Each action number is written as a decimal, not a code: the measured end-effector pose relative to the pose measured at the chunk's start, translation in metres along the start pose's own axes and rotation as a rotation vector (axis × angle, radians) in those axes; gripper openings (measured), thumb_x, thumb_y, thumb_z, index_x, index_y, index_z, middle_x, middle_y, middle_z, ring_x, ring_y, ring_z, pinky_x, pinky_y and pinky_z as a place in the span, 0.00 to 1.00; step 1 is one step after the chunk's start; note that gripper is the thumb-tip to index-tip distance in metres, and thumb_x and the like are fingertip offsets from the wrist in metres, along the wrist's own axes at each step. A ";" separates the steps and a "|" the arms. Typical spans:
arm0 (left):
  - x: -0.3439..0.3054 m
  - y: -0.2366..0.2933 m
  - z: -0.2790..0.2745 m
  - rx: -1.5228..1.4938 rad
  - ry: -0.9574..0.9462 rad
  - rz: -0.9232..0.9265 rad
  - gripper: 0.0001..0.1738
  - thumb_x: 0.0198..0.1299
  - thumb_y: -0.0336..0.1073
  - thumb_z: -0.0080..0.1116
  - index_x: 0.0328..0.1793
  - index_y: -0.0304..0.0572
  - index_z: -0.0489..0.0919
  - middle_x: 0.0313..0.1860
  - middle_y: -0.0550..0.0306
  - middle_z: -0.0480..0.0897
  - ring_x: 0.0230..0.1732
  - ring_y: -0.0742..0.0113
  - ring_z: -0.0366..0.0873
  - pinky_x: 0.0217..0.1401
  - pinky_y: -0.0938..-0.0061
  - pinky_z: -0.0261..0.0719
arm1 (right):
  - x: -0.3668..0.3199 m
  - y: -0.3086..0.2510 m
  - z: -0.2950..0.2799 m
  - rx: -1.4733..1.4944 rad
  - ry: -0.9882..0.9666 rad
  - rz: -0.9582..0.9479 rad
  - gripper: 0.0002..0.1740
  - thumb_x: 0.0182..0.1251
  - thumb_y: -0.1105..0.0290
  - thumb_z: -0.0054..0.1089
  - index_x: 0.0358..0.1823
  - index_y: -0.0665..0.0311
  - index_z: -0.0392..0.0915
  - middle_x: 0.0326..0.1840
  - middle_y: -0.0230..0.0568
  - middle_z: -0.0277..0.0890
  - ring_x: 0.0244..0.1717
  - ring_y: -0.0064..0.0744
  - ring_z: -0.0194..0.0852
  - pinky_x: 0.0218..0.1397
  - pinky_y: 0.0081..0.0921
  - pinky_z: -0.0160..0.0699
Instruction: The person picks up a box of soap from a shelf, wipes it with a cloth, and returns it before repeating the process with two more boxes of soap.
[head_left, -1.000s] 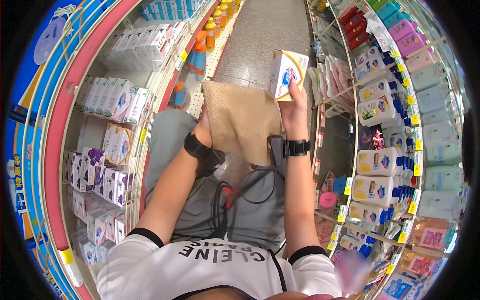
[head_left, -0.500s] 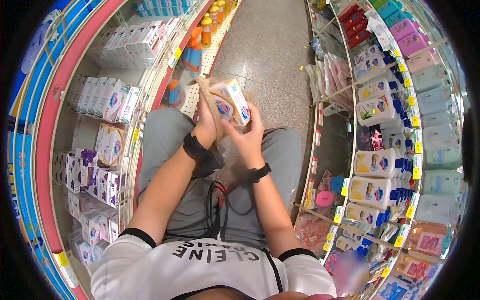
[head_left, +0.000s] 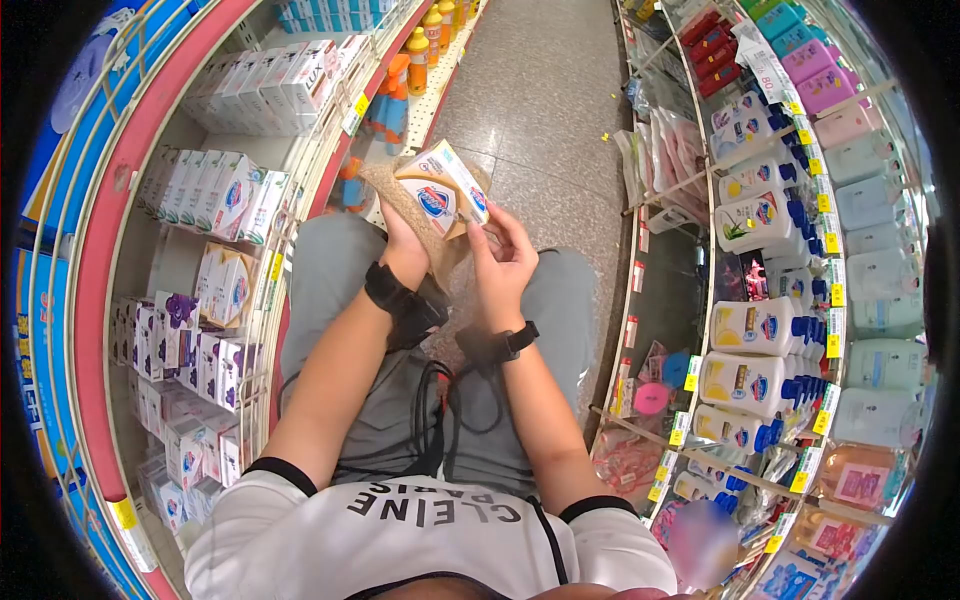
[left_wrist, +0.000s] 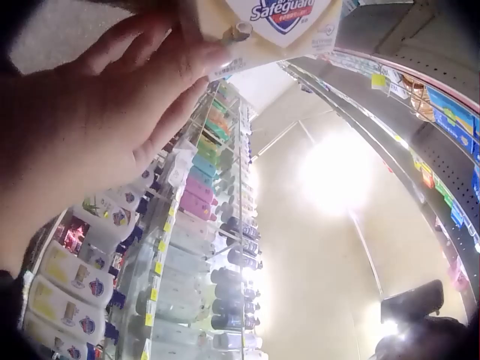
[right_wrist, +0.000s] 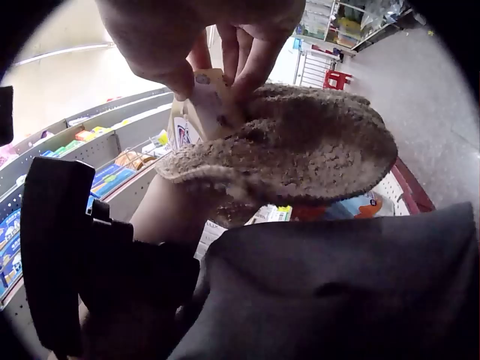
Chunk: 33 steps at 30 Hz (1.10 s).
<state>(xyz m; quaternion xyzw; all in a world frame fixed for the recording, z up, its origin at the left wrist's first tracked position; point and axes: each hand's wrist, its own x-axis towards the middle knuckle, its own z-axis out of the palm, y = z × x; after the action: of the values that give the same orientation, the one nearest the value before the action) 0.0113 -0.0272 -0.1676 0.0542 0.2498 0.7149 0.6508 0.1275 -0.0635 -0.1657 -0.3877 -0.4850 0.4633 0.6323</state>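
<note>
My right hand [head_left: 506, 262] pinches the end of a white and yellow Safeguard soap box [head_left: 432, 200] between thumb and fingers, as the right wrist view also shows. That box [right_wrist: 211, 101] lies against a tan, fuzzy cloth [right_wrist: 322, 146] with a stitched edge. From the other side, my left hand [head_left: 404, 240] holds the cloth [head_left: 400, 180] from beneath; its fingers are mostly hidden behind the fabric. In the left wrist view, the thumb of my right hand [left_wrist: 112, 105] sits at the lower edge of the soap box [left_wrist: 277, 30].
Left of me, a red-edged shelf [head_left: 118, 200] with wire rails holds soap boxes [head_left: 225, 195]. Pump bottles [head_left: 742, 380] line the right shelf, with price tags along its edge. Orange bottles [head_left: 418, 60] stand ahead on the left, beside the speckled floor [head_left: 530, 100].
My right hand has brought the soap box left, from beside the cloth onto it. The cloth, spread wide at first, is now bunched round my left hand, and the box has tilted.
</note>
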 end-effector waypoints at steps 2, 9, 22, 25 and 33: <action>0.000 0.001 -0.001 -0.002 -0.011 -0.002 0.42 0.60 0.71 0.29 0.61 0.41 0.68 0.55 0.45 0.74 0.55 0.49 0.73 0.57 0.55 0.73 | 0.000 0.004 0.000 0.029 0.007 -0.023 0.19 0.58 0.80 0.62 0.53 0.72 0.74 0.47 0.40 0.74 0.44 0.24 0.75 0.42 0.18 0.80; -0.002 0.003 -0.007 0.020 -0.048 -0.024 0.41 0.61 0.68 0.29 0.60 0.40 0.69 0.55 0.45 0.74 0.54 0.50 0.74 0.56 0.57 0.74 | -0.006 0.000 0.003 0.084 0.027 -0.011 0.18 0.58 0.82 0.61 0.51 0.76 0.73 0.47 0.43 0.75 0.45 0.26 0.76 0.45 0.17 0.79; -0.013 0.007 0.004 0.034 -0.210 -0.160 0.35 0.65 0.62 0.32 0.59 0.36 0.69 0.50 0.45 0.77 0.47 0.56 0.79 0.48 0.64 0.81 | 0.007 0.000 -0.016 0.497 -0.039 0.446 0.13 0.63 0.73 0.59 0.48 0.71 0.75 0.41 0.41 0.79 0.36 0.23 0.78 0.36 0.16 0.78; 0.008 0.001 -0.025 0.062 -0.324 -0.219 0.39 0.63 0.66 0.31 0.62 0.38 0.66 0.53 0.45 0.75 0.51 0.53 0.77 0.52 0.62 0.79 | 0.008 0.008 -0.021 0.618 -0.124 0.531 0.11 0.65 0.72 0.56 0.46 0.70 0.75 0.40 0.41 0.79 0.36 0.24 0.79 0.35 0.16 0.79; 0.003 -0.006 -0.013 0.209 -0.109 -0.174 0.37 0.64 0.65 0.33 0.59 0.38 0.68 0.48 0.47 0.76 0.45 0.56 0.78 0.46 0.63 0.80 | 0.004 -0.005 -0.008 0.073 -0.081 0.453 0.17 0.63 0.67 0.61 0.45 0.75 0.74 0.38 0.42 0.80 0.32 0.23 0.78 0.34 0.17 0.76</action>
<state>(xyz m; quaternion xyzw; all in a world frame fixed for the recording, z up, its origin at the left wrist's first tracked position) 0.0108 -0.0284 -0.1822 0.1383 0.2909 0.6220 0.7136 0.1368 -0.0613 -0.1614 -0.4446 -0.3936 0.6259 0.5056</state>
